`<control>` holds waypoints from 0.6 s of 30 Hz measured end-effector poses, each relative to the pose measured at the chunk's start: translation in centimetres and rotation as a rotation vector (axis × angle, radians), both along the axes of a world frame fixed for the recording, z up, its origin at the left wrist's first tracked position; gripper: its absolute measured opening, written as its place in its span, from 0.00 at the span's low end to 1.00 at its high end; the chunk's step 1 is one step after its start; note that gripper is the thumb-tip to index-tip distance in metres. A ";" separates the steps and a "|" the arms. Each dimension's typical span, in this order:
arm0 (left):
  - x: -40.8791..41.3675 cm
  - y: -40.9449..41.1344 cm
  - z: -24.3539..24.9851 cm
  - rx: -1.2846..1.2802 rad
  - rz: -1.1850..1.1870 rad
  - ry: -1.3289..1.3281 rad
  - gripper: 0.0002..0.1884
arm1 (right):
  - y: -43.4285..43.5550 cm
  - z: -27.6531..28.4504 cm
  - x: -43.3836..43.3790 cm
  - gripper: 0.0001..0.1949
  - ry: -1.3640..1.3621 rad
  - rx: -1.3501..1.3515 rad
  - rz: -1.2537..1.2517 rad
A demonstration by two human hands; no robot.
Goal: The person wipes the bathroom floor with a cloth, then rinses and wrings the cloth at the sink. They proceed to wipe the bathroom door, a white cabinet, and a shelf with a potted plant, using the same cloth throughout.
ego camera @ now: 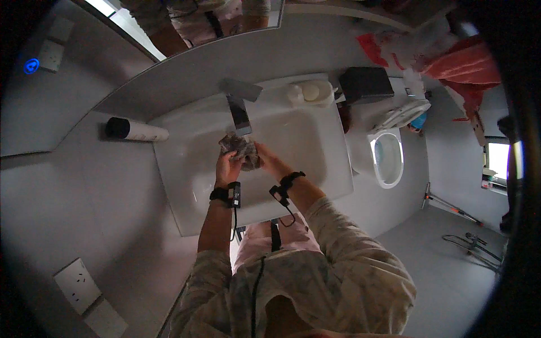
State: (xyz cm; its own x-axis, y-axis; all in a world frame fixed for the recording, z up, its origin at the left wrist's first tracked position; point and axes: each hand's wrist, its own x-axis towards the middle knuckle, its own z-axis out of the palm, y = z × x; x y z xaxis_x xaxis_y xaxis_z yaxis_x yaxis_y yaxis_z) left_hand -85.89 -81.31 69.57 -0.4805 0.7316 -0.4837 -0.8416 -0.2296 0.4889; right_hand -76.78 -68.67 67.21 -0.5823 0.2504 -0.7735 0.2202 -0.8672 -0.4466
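Note:
A crumpled grey-brown cloth (240,148) is bunched between my two hands, just in front of the spout of the faucet (239,114). My left hand (228,168) grips it from the left, with the thumb on top. On the other side, the fingers of my right hand (267,159) press against its right edge. Both hands are above the basin of the white washbasin (296,139). Whether water is running from the spout cannot be made out.
On the basin's back right stands a pale tray (324,92) with a round soap-like item. A dark box (366,85) and a toilet (386,160) with raised lid are to the right. A white cylinder with a black end (137,129) sits by the left wall, below the mirror (219,21).

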 end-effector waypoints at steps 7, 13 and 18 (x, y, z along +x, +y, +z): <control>-0.6 0.1 -3.6 -0.108 -0.021 -0.256 0.16 | 0.9 1.5 -2.4 0.16 -0.132 0.801 0.335; -0.5 2.0 -6.7 0.393 -0.193 -0.208 0.23 | -3.0 4.8 -1.2 0.18 -0.102 1.201 0.472; 5.1 5.7 -1.6 0.064 -0.096 -0.185 0.27 | 4.0 0.0 -0.4 0.21 -0.254 0.978 0.263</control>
State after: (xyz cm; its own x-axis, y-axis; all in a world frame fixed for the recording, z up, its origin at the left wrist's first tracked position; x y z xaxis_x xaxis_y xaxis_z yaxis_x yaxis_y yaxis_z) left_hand -80.77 -75.61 67.97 -0.3144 0.8018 -0.5082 -0.9351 -0.1696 0.3110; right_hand -77.20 -64.67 67.17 -0.5576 0.7222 -0.4093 0.5356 -0.0637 -0.8421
